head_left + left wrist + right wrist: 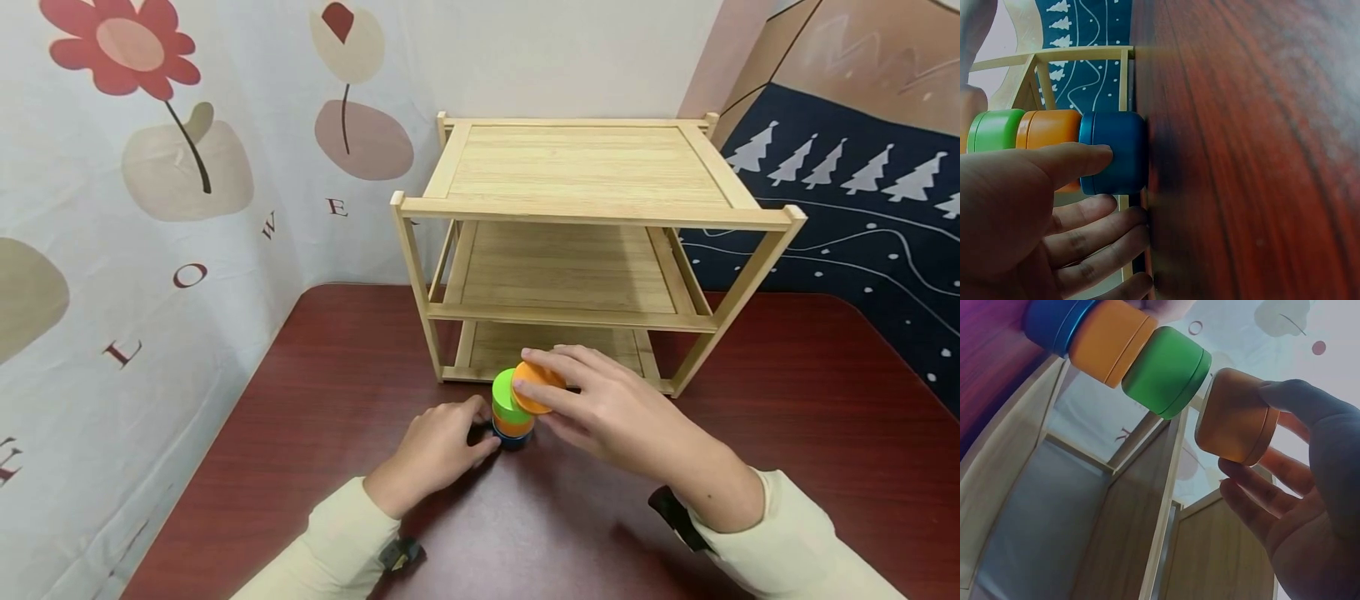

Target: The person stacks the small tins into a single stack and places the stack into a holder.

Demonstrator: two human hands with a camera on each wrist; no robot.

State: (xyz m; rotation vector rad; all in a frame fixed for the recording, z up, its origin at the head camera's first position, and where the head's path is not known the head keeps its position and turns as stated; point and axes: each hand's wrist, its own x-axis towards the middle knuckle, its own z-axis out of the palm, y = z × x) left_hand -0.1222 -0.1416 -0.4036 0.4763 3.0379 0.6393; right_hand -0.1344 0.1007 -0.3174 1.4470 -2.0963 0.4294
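Observation:
A stack of small round canisters with lids stands on the table: a dark blue canister point(1124, 169) at the bottom, an orange canister point(1112, 339) in the middle and a green canister point(507, 397) on top. My left hand point(442, 446) is low at the stack's left side, thumb and index finger about the blue canister, the other fingers close to the tabletop. My right hand point(607, 408) holds a second orange canister point(1235, 415) between thumb and fingers. That canister is tilted beside the top of the green one, with a slim gap in the right wrist view.
Just behind the stack stands a three-tier wooden rack point(592, 208), its front legs on the dark red table point(337, 358). Printed cloth point(247, 142) hangs along the left and back. A navy cloth with white trees point(840, 217) hangs at the right.

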